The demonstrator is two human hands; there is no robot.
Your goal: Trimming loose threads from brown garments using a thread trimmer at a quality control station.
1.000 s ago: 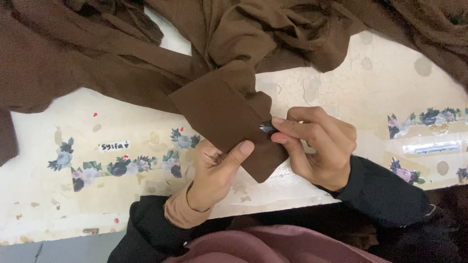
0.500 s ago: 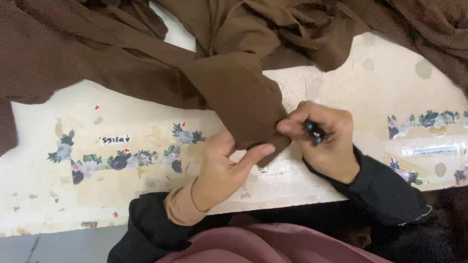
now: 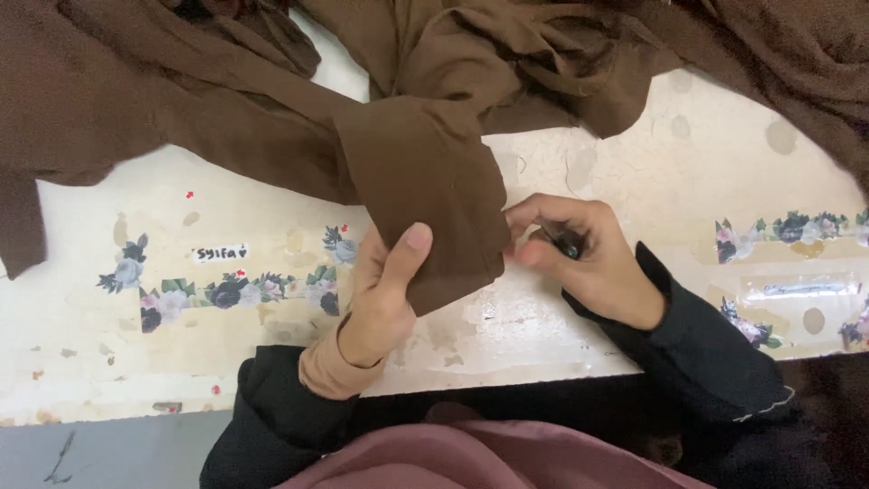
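Closest in: pink cloth (image 3: pixel 489 457) over the lap, black sleeves (image 3: pixel 715 353) coming up past the near edge of the desk (image 3: pixel 109 362), a tan inner cuff (image 3: pixel 326 367) peeking out on the left wrist.

Left hand (image 3: pixel 380 299) just over the near edge, roughly the middle of the desk. Closed on the brown sleeve end (image 3: pixel 425 195), thumb (image 3: pixel 407 249) pressed on top, fingers tucked underneath, cloth pulled up fairly flat.

Right hand (image 3: pixel 579 258) just beside it, fingertips at the right-hand edge of that same brown piece. Curled tight around a small dark tool (image 3: pixel 570 244). Too hidden to say what kind, maybe a thread snipper, can't tell for sure.

Changed over the last second: tool tip no longer sitting on the cloth near the lower edge. Now pulled back into the right palm and off to the side of the fabric. Left thumb shifted up onto the face of the cloth, piece turned and raised a little toward the camera. Reads like one snip or pick finished and the cuff being checked or re-gripped, just a guess though.

Further back: worn white top with flower stickers (image 3: pixel 226 290), a small handwritten label (image 3: pixel 220 254), clear tape (image 3: pixel 797 290) by the right edge. Rest of the brown garment (image 3: pixel 136 91) heaped along the far edge, corner to corner.
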